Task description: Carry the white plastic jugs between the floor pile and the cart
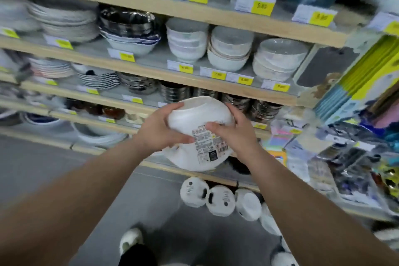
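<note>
Both hands hold a stack of white bowls (190, 123) tipped bottom-up toward the camera, in mid-air in front of the shelving, just outside the wooden front edge of a lower shelf (172, 167). Left hand (158, 127) is clamped on the stack's left side: fingers curled over the upper bowl's rim, thumb pressed across the underside near the label. Right hand (232, 129) is clamped on the right side, fingers wrapped behind the rim, thumb lying on the printed sticker w/ barcode (210, 142). The hands sit apart, w/ the label between them. Stack's lower rim overlaps the shelf lip in view; can't tell if it touches. Behind the stack, metal bowls (257, 106) sit close under the next shelf board, little headroom. Above, white bowl stacks (231, 49) and plate stacks (67, 21) stand back from the edges, yellow price tags (261, 7) along the lips. Below the hands, round white items (220, 200) line the bottom shelf edge. Grey floor (43, 168) lies open to the left; person's shoe (130, 239) is near the bottom. Right side is crowded w/ packaged goods (356, 153) jutting toward the aisle. Picture is motion-blurred.
</note>
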The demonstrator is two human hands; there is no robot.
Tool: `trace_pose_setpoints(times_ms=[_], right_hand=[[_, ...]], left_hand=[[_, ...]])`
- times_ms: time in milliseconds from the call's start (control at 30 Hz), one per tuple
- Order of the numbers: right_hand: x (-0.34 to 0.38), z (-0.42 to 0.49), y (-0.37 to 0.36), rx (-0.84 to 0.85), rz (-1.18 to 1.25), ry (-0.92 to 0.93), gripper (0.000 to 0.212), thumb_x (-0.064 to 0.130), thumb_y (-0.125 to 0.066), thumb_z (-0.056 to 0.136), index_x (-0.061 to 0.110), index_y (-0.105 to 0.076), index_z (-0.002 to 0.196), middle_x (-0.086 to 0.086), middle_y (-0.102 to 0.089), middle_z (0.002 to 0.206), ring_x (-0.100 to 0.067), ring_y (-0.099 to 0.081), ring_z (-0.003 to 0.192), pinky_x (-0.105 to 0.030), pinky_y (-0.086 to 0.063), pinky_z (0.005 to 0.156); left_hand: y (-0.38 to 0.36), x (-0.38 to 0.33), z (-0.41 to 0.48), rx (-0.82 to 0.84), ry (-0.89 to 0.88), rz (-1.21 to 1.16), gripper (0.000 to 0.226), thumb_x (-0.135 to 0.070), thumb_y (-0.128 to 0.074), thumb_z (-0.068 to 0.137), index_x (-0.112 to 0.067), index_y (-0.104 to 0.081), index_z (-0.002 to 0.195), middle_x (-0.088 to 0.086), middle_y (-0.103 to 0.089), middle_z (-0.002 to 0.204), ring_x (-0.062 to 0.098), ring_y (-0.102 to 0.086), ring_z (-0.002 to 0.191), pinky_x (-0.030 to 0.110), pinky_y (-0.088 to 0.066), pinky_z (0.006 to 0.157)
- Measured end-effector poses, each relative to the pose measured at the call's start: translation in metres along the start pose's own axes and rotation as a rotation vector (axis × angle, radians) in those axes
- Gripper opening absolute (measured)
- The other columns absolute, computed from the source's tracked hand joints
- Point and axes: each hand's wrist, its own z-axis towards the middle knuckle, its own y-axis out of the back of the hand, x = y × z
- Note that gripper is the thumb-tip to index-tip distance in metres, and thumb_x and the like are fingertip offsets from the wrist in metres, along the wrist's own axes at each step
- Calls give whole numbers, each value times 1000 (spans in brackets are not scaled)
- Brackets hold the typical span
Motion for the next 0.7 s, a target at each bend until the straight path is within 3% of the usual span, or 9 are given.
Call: trace_pose_setpoints(times_ms=[100,200,267,367,567,700], right_hand=[[15,10,-66,143,-5,48,101,46,-90,46,37,-48,138,10,-57,127,-11,-59,110,-28,-50,85],[33,13,-143,279,-23,76,103,50,-88,40,40,-49,135,15,-58,122,-7,-60,106,-25,-52,82],[47,12,-198,366,-3,78,103,49,-88,36,41,-51,133,13,-61,122,-9,-63,105,-33,-56,85],[67,10,-282,472,-18,114,100,47,-88,35,37,-54,128,9,-64,121,-14,-64,106,-42,-54,93],[109,-6,-444,641,-46,210,113,55,-85,31,35,-51,136,14,-61,123,-5,-60,108,-34,-51,96],[135,-22,-540,799,-31,231,109,49,-89,38,34,-49,138,15,-58,125,-8,-58,113,-32,-49,96]], left_hand=[[58,21,-28,-157,41,5,96,-19,-97,47,-29,-55,132,-20,-59,111,-14,-59,91,12,-53,72],[121,42,-58,-287,108,-14,100,-29,-94,41,-30,-53,133,-8,-63,118,10,-62,107,31,-54,90],[164,56,-78,-371,136,-12,99,-32,-92,41,-31,-53,132,-7,-64,119,13,-62,108,38,-53,94],[232,76,-107,-486,177,-16,92,-31,-94,42,-37,-54,124,-11,-65,114,4,-64,101,33,-55,90],[359,111,-164,-709,196,-7,85,-20,-97,48,-45,-52,116,-20,-64,108,-3,-63,98,21,-54,83],[434,129,-202,-849,245,35,93,-40,-94,35,-49,-51,118,-20,-61,111,1,-62,101,25,-53,83]])
